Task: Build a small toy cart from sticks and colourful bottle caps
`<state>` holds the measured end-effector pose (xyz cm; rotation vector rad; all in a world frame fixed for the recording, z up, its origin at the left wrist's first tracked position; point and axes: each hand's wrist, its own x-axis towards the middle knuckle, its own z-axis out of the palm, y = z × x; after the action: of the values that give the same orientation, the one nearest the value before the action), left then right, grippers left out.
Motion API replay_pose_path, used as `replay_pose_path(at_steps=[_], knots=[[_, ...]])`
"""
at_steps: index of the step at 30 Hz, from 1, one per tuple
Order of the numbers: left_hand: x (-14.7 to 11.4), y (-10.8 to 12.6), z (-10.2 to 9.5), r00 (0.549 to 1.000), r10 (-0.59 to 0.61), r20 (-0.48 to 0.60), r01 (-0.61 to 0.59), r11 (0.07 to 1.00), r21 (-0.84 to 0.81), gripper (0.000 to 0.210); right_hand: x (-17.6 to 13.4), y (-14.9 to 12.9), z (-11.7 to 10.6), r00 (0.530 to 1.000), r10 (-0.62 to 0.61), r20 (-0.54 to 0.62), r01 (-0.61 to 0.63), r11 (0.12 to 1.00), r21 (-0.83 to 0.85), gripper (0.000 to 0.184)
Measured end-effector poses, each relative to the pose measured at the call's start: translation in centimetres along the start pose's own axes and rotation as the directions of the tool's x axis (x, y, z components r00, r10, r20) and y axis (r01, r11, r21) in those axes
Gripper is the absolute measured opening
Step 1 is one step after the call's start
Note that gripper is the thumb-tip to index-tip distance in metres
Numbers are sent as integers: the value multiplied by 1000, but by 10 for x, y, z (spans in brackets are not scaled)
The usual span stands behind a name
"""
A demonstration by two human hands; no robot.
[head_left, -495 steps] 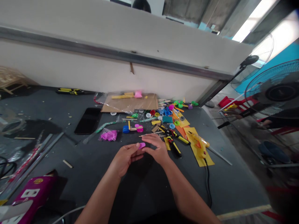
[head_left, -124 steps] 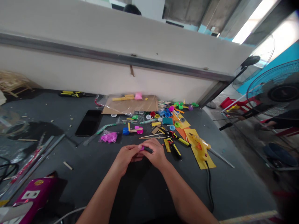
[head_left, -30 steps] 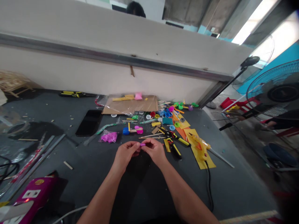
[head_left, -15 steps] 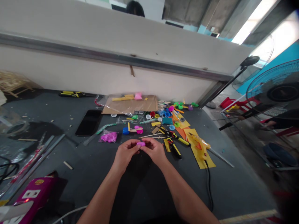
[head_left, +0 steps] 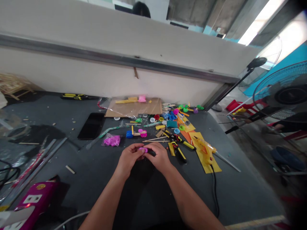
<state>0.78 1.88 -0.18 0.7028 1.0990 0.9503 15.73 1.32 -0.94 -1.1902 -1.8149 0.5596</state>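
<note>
Between my fingertips is a small lump of purple-pink modelling clay (head_left: 143, 149), held above the dark table. My left hand (head_left: 129, 157) pinches it from the left, thumb on top. From the right, the thumb and fingers of my right hand (head_left: 158, 156) close on it too; part of the lump is hidden by the fingers. Just beyond them lies a little figure of blue and pink pieces joined by sticks (head_left: 136, 133). A clear bag of pink clay (head_left: 111, 140) lies to the left of it.
To the right lie pliers (head_left: 178, 151) and a yellow glue gun (head_left: 206, 151) on yellow sheets, its cord running toward me. A black phone (head_left: 91, 126) lies left. Coloured caps and clay pots (head_left: 171, 124) crowd the back near cardboard (head_left: 134, 109). A magenta power strip (head_left: 35, 198) sits front left.
The clay lump has turned and shifted slightly left and down between my fingers. My right fingers have moved a little over it. The things on the table are unchanged.
</note>
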Motion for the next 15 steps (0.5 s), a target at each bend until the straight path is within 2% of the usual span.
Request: replay_pose_path(at_steps=[9,15], knots=[[0,2,-3,1000,-19,-19,19,1000,-13,30,-1,2,1,1000,5,-29,-4,1000,10,19],[-2,2,-4,996,-83,21,83,997,-5,28,-1,1,-2,1000,13,-18,-13,1000,0,16]])
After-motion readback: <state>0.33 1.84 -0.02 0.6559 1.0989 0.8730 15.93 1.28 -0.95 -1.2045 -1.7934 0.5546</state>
